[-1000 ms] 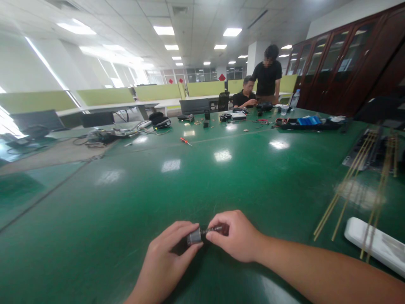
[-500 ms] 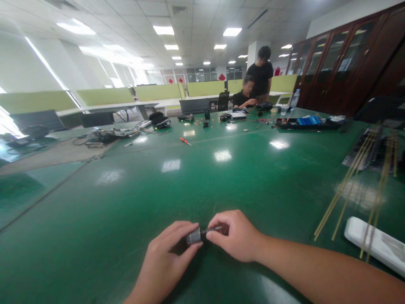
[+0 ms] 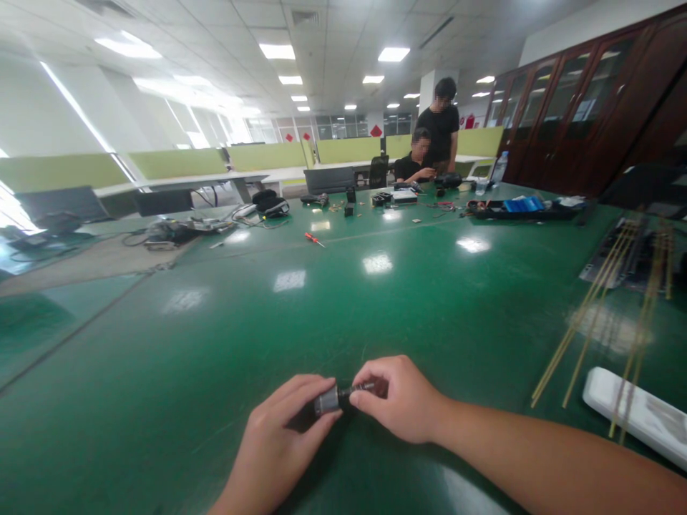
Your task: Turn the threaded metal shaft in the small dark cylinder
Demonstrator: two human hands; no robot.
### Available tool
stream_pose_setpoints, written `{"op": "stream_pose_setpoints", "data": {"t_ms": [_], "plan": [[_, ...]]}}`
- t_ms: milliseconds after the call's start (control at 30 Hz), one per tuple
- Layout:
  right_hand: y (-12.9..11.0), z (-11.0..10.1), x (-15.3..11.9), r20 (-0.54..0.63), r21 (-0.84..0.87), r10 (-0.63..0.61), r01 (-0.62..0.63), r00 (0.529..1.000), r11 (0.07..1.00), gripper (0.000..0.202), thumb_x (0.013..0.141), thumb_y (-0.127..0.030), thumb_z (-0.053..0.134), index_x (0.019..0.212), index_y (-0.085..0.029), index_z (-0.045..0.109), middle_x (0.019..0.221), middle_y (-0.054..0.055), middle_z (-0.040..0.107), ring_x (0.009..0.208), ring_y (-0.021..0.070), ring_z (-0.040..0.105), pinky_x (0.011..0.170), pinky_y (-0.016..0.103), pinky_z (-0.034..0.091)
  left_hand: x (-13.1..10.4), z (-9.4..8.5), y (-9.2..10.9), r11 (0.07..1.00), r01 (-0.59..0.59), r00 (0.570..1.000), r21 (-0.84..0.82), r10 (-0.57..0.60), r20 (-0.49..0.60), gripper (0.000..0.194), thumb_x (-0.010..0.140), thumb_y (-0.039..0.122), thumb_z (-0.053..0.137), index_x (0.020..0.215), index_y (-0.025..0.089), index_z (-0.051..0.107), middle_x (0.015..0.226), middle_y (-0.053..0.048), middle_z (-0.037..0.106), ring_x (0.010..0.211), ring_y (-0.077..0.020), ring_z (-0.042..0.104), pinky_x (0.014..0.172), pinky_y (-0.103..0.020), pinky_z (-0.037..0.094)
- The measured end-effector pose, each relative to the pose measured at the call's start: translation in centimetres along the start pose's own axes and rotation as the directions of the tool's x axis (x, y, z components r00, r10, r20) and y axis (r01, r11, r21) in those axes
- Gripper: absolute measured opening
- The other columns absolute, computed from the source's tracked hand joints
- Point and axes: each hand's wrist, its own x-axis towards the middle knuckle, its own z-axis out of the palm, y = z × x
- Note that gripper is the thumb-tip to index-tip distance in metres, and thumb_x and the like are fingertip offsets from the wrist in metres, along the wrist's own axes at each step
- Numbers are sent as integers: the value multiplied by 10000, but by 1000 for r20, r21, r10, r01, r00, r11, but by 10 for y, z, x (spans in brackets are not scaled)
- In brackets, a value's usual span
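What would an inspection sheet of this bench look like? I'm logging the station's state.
Surface: green table, glossy, reflecting ceiling lights.
Job's things: small grey cylindrical part with a dark threaded shaft.
Clutter: thin brass rods and white flat device at right; red screwdriver; blue case.
Grippers: left hand grips the part; right hand pinches the shaft.
Cables: tangled wires at far left.
Surroundings: two people at the far end; dark wood cabinets.

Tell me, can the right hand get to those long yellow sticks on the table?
Probably yes: the thin sticks lie uncovered on that side, but the right hand is pinching a small metal part.
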Motion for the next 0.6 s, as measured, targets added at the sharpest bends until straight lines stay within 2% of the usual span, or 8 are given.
{"op": "stream_pose_setpoints", "data": {"t_ms": [600], "plan": [[3,1,0,-1,32,-4,4,1000,999,112,805,-255,685,819,-165,749,657,-11,661,581,117,558,549,219,391,2,-2,4,1000,-12,1000,-4,12,-14,202,878,292,683,1075,272,724,982,-20,721,853,-154,711,761,-208,592]]}}
